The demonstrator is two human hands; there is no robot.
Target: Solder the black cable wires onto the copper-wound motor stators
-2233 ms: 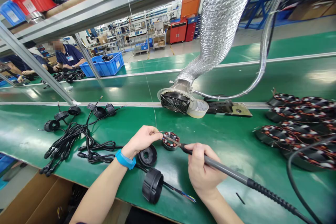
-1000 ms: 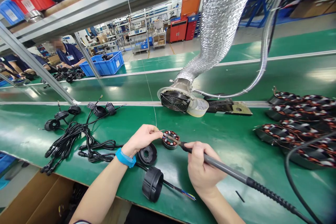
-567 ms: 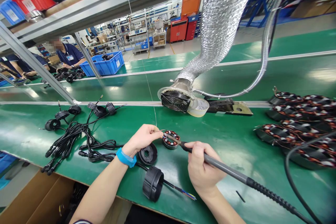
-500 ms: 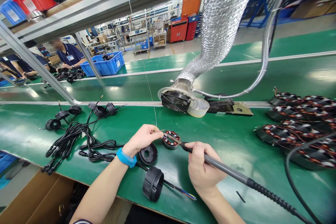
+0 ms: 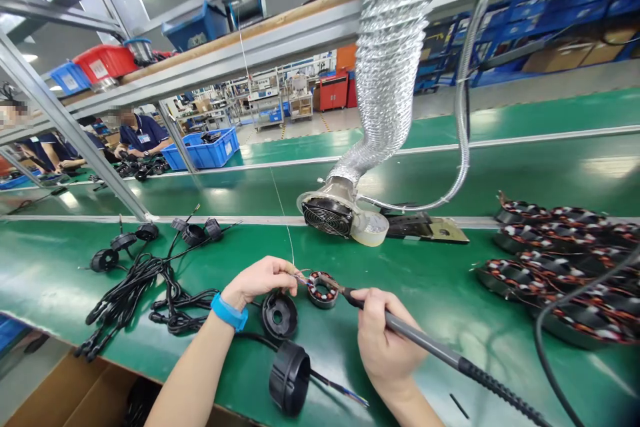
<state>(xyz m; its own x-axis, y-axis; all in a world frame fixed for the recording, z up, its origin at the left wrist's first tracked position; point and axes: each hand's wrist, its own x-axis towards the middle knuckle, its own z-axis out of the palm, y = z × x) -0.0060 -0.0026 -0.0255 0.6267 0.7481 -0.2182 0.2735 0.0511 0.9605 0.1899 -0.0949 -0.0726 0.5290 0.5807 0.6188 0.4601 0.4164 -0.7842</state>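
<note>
My left hand (image 5: 257, 281), with a blue wristband (image 5: 229, 312), pinches thin coloured wires at the left side of a small ring-shaped motor stator (image 5: 323, 303). A thin strand of solder wire (image 5: 283, 207) hangs from above down to these fingers; whether they grip it too is hard to see. My right hand (image 5: 387, 340) is closed round a soldering iron (image 5: 433, 345), its tip touching or just over the stator's top. Below my left hand lies a round black cap (image 5: 289, 327). Nearer me is a black cylindrical housing (image 5: 287, 377) with coloured wire ends (image 5: 345, 393).
Black cables with caps (image 5: 130, 293) lie on the left of the green bench (image 5: 210, 360). Several stators (image 5: 555, 267) are grouped at the right. A fume fan (image 5: 327, 217) on a foil duct (image 5: 387, 67) stands beyond my hands. Co-workers (image 5: 143, 133) sit at far left.
The camera view has tilted up, so the bench appears lower. My hands, the iron and the stator keep nearly the same positions relative to each other.
</note>
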